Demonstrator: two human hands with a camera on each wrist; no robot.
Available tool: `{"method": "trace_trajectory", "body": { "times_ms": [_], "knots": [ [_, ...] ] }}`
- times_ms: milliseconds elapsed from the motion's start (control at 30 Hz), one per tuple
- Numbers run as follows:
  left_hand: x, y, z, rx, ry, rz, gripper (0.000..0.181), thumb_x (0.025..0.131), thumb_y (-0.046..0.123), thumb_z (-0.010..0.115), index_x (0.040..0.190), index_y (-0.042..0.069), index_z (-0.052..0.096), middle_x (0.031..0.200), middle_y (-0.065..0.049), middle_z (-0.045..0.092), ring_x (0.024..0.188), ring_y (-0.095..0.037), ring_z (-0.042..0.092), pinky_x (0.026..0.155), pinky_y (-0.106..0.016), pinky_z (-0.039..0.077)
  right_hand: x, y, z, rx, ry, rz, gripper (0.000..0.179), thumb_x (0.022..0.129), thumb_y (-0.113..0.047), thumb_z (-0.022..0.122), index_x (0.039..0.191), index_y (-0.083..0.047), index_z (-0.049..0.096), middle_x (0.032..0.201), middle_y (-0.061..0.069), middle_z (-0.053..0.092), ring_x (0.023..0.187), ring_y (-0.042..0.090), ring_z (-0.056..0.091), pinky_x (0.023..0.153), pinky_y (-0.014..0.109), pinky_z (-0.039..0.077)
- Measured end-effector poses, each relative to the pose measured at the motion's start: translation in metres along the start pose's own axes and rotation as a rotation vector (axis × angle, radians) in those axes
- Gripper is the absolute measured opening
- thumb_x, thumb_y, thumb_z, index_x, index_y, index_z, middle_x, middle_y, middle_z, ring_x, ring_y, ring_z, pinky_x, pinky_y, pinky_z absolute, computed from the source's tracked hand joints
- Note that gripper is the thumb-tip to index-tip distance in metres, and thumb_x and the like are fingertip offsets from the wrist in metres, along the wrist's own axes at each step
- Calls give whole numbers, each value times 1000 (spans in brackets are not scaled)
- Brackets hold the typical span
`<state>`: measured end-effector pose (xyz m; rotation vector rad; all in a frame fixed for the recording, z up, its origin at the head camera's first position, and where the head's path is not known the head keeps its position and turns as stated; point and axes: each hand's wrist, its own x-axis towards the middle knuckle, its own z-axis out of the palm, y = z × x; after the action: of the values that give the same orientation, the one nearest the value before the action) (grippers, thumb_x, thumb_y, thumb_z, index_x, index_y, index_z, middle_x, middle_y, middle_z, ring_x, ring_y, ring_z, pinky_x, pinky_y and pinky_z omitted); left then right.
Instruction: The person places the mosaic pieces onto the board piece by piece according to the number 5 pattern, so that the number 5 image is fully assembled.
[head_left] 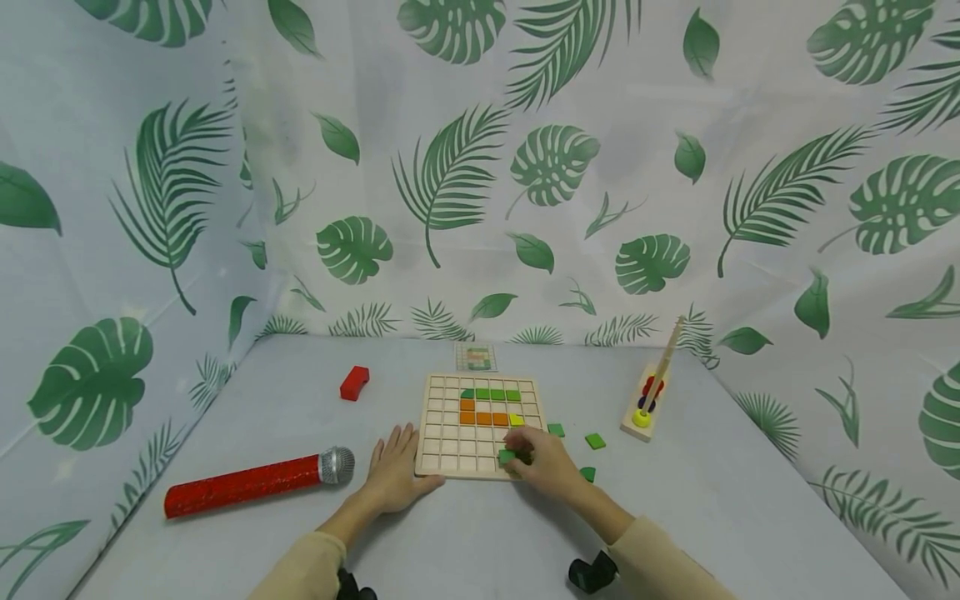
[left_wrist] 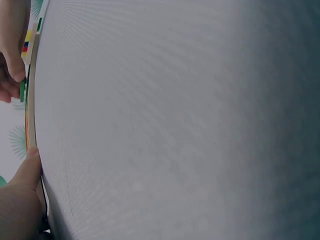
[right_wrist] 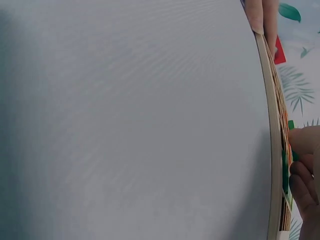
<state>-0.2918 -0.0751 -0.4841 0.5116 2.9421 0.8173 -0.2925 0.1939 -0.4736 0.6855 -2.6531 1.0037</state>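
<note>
A wooden grid board (head_left: 442,454) lies on the table, with a row of green tiles (head_left: 495,395) and orange tiles (head_left: 483,419) in its cells. One yellow tile (head_left: 516,420) ends the lower orange row. My left hand (head_left: 392,473) rests against the board's left side, fingers extended, its thumb along the front edge. Over the board's front right part, my right hand (head_left: 547,460) pinches a green tile (head_left: 506,457) between thumb and fingers. The left wrist view shows this green tile (left_wrist: 22,91) edge-on. Part of the board is hidden beneath the right hand.
Loose green tiles (head_left: 595,441) lie right of the board. A pattern card (head_left: 476,358) is behind it. To the left are a red microphone (head_left: 255,483) and a red block (head_left: 355,383); at right stands a wooden toy with coloured beads (head_left: 642,417).
</note>
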Motion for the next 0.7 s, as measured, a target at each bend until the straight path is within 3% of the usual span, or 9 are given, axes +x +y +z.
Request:
{"method": "trace_trajectory", "body": {
  "times_ms": [367,700],
  "knots": [
    [-1,0,0,5,3,-1,91,84,48,66,145,-7,27,151,-25,21,140,-40,12,111,-56,6,-3,3,2,-109,-43,-12,33,76,-11,78,106,-9,64,90,-8,65,91,7,55,82,32,50],
    [-1,1,0,3,2,-5,91,84,49,66,144,-7,27,151,-25,21,140,-40,12,111,-56,6,-1,1,3,-96,-31,42,33,75,-12,78,105,-11,65,87,-11,63,93,9,51,85,36,48]
  ]
}}
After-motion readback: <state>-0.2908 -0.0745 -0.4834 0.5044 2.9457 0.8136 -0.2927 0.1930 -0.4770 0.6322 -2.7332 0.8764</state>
